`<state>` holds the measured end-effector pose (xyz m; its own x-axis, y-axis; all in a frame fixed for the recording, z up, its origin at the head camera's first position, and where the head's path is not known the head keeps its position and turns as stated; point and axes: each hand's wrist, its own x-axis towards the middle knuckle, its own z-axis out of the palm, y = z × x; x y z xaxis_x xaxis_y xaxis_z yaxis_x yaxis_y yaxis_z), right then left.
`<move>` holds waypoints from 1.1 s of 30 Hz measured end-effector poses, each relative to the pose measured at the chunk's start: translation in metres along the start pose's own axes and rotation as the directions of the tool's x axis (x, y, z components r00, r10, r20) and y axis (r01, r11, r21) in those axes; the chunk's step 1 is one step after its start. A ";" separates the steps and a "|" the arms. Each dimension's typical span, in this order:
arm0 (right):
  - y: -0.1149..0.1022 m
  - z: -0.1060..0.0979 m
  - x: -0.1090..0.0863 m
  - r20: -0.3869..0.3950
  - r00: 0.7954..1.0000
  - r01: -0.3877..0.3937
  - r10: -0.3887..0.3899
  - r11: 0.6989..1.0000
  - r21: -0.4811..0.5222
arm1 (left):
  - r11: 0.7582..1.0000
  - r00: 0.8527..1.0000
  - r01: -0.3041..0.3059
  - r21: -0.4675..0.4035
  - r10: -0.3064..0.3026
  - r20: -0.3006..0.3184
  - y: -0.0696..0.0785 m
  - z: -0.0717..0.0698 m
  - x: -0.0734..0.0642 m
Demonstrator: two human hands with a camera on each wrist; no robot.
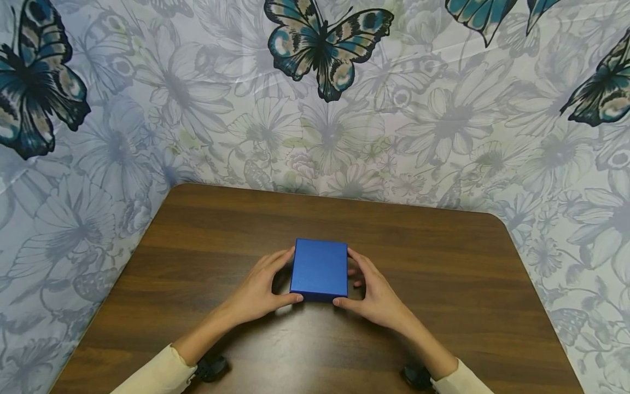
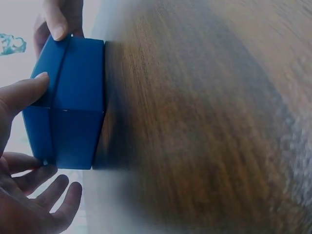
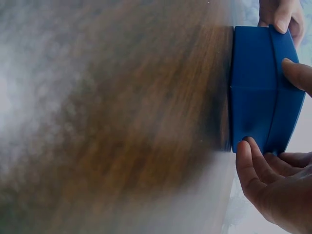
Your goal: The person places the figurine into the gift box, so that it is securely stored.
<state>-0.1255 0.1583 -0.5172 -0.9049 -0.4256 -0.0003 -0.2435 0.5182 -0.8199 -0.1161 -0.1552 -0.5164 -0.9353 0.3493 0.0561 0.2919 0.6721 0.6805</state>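
Note:
A blue lidded box (image 1: 319,269) sits on the wooden table, its lid on and a seam running round its sides. At its left side my left hand (image 1: 260,289) holds it, thumb on the front face of the lid (image 2: 43,97) and fingertips at the far corner. My right hand (image 1: 375,295) grips the opposite side in the same way, its thumb against the front of the lid (image 3: 288,105). Some right fingers (image 3: 248,170) reach along the side of the box, lower than the seam. What the box contains is hidden.
The brown wooden table (image 1: 236,219) has rounded far corners. Behind it and at both sides hangs a pale cloth (image 1: 206,109) printed with flowers and butterflies. Dark straps with small devices (image 1: 213,368) show at the wrists, beside cream sleeves (image 1: 159,375).

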 end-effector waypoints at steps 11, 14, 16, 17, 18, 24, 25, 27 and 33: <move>0.004 0.003 0.002 0.010 1.000 -0.015 0.015 1.000 -0.008 | 1.000 1.000 0.015 -0.011 -0.015 0.014 -0.003 0.002 0.001; 0.006 0.003 0.002 0.021 1.000 -0.017 0.017 1.000 0.009 | 0.999 0.999 0.031 -0.015 -0.030 0.021 -0.003 0.003 0.001; 0.006 0.003 0.002 0.027 1.000 -0.017 0.016 1.000 0.013 | 0.999 0.999 0.037 -0.016 -0.037 0.022 -0.003 0.004 0.001; 0.006 0.003 0.002 0.028 0.999 -0.016 0.016 1.000 0.014 | 0.999 0.999 0.039 -0.017 -0.039 0.023 -0.004 0.004 0.001; 0.006 0.003 0.002 0.029 0.999 -0.014 0.014 1.000 0.015 | 0.999 0.999 0.040 -0.017 -0.039 0.023 -0.004 0.004 0.001; 0.005 0.003 0.003 0.031 0.999 -0.010 0.009 1.000 0.021 | 0.999 0.999 0.042 -0.025 -0.042 0.022 -0.005 0.004 0.001; 0.005 0.003 0.003 0.032 0.999 -0.011 0.011 1.000 0.023 | 0.999 0.999 0.042 -0.025 -0.042 0.023 -0.006 0.004 0.001; 0.006 0.003 0.002 0.035 0.999 -0.011 0.011 1.000 0.023 | 0.999 0.999 0.039 -0.027 -0.038 0.025 -0.007 0.005 0.001; 0.012 0.000 -0.003 0.046 0.998 0.033 -0.034 0.999 0.031 | 0.999 1.000 0.019 -0.036 -0.019 0.016 -0.014 0.002 -0.004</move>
